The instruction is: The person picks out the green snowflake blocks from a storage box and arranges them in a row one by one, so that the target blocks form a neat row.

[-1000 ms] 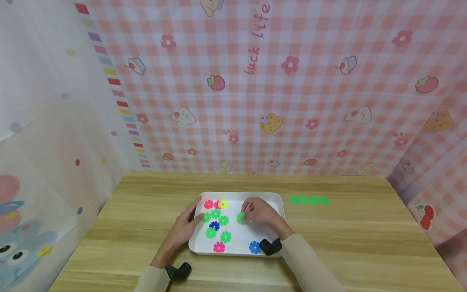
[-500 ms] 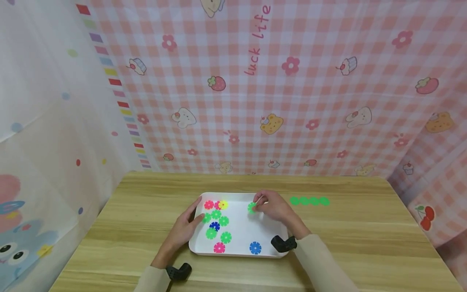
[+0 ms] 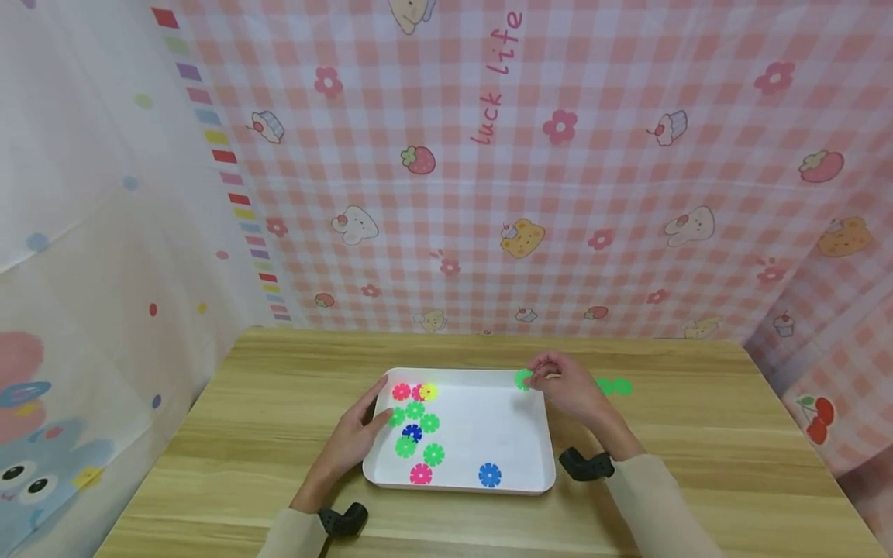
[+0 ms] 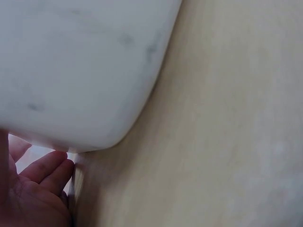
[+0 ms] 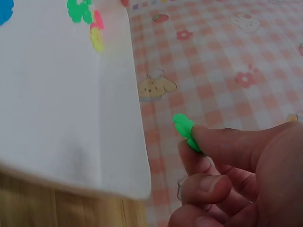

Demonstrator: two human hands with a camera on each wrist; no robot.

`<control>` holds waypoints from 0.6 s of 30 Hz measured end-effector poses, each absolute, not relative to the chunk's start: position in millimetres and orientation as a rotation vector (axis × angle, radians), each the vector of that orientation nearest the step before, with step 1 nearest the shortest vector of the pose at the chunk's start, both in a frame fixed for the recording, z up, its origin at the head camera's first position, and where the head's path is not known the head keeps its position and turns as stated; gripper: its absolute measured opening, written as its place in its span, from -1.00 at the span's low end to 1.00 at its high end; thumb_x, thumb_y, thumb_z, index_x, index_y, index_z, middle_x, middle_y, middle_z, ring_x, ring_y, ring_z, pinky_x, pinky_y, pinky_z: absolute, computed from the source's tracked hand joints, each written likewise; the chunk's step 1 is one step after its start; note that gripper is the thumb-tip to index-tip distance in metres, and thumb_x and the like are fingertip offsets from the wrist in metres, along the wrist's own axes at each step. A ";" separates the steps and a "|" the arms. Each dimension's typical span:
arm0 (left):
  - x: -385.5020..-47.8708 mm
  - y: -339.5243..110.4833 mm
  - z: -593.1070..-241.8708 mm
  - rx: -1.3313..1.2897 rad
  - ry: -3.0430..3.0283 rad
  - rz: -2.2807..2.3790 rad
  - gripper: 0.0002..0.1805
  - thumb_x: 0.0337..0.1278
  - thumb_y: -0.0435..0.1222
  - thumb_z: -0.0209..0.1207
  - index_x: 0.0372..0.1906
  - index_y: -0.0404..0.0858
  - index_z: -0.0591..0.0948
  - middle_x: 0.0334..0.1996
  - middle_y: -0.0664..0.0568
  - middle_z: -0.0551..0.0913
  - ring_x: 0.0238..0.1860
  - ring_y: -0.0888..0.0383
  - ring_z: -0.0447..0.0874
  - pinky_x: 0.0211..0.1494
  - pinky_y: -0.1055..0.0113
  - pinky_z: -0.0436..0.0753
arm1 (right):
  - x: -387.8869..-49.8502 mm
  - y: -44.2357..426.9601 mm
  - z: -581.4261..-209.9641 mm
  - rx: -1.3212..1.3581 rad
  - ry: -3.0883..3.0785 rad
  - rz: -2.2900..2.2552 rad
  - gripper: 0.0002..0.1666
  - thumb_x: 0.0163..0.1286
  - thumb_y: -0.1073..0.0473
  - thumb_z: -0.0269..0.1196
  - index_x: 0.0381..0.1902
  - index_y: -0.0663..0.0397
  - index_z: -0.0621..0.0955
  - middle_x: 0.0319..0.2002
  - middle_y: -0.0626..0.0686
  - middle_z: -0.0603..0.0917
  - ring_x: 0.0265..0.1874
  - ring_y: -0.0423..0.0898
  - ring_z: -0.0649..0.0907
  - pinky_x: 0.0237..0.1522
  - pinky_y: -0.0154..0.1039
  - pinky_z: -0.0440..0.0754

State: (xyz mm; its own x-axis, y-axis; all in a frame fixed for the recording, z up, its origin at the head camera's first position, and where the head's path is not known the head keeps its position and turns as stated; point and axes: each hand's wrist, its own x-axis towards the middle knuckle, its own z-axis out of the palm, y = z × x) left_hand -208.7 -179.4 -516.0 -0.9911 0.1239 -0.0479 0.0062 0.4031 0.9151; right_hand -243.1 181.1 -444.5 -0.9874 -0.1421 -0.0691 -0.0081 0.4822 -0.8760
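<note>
My right hand (image 3: 574,391) pinches a green snowflake disc (image 3: 523,379) between thumb and fingertips, above the white tray's (image 3: 488,430) back right corner. In the right wrist view this disc (image 5: 185,130) is seen nearly edge-on, away from the tray wall. At the tray's left side, my left hand (image 3: 350,435) holds the rim, thumb over the inside and fingers along the outside. Several green discs (image 3: 430,423) lie in the tray's left half. With them are a dark blue disc (image 3: 412,432), a yellow disc (image 3: 429,392) and pink ones (image 3: 421,474).
A lighter blue disc (image 3: 490,475) lies near the tray's front edge. Right of the tray, green discs (image 3: 622,387) lie in a row on the wooden table (image 3: 698,434), partly hidden by my right hand. A checked cloth (image 3: 474,194) hangs behind the table.
My right hand has carried the green disc rightward and back, from mid-tray to the back right corner, and now covers part of the green row. The left hand stays at the rim.
</note>
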 end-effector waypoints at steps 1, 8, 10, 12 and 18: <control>-208.6 -179.7 -516.2 0.117 2.539 1.654 -0.36 0.49 -0.22 0.01 0.57 0.05 0.13 0.59 0.03 0.02 0.59 -0.03 -0.14 0.59 -0.04 -0.09 | -243.1 185.7 -443.7 -0.121 2.585 -1.551 -0.79 0.36 0.22 0.29 -0.10 0.17 0.56 -0.29 0.03 0.62 -0.33 -0.06 0.57 -0.40 -0.31 0.50; -208.8 -180.2 -517.7 0.105 2.555 1.639 -0.36 0.49 -0.21 0.02 0.56 0.07 0.14 0.59 0.04 0.03 0.59 -0.02 -0.13 0.59 -0.03 -0.08 | -242.7 218.6 -438.0 -0.059 2.575 -1.621 -0.73 0.38 0.24 0.27 -0.04 0.27 0.52 -0.27 0.03 0.62 -0.28 -0.02 0.59 -0.38 -0.26 0.60; -209.0 -180.2 -518.1 0.105 2.560 1.635 -0.35 0.49 -0.21 0.02 0.56 0.07 0.14 0.59 0.03 0.03 0.59 -0.03 -0.13 0.59 -0.04 -0.08 | -242.0 228.4 -437.7 -0.032 2.589 -1.605 -0.70 0.39 0.21 0.26 -0.02 0.27 0.52 -0.24 0.04 0.63 -0.26 0.00 0.58 -0.36 -0.24 0.62; -209.2 -180.1 -518.1 0.104 2.560 1.634 -0.35 0.48 -0.21 0.02 0.56 0.08 0.14 0.59 0.03 0.02 0.59 -0.03 -0.14 0.59 -0.04 -0.09 | -241.2 238.9 -438.5 0.002 2.624 -1.568 -0.68 0.40 0.17 0.26 0.01 0.25 0.52 -0.20 0.05 0.63 -0.21 0.00 0.58 -0.30 -0.23 0.64; -209.6 -180.0 -518.1 0.109 2.567 1.631 -0.35 0.48 -0.21 0.02 0.56 0.08 0.14 0.59 0.04 0.03 0.59 -0.03 -0.13 0.59 -0.04 -0.08 | -236.7 273.4 -446.1 0.044 2.740 -1.439 -0.62 0.44 0.06 0.23 0.06 0.20 0.50 -0.15 0.08 0.65 -0.18 0.00 0.58 -0.27 -0.24 0.62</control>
State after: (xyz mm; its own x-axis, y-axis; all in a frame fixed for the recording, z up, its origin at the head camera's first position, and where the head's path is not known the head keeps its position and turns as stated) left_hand -209.6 -180.0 -518.1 -0.9926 0.1130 -0.0445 0.0077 0.4240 0.9056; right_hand -236.7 273.4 -446.1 -0.9985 0.0035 -0.0539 0.0464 0.5674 -0.8222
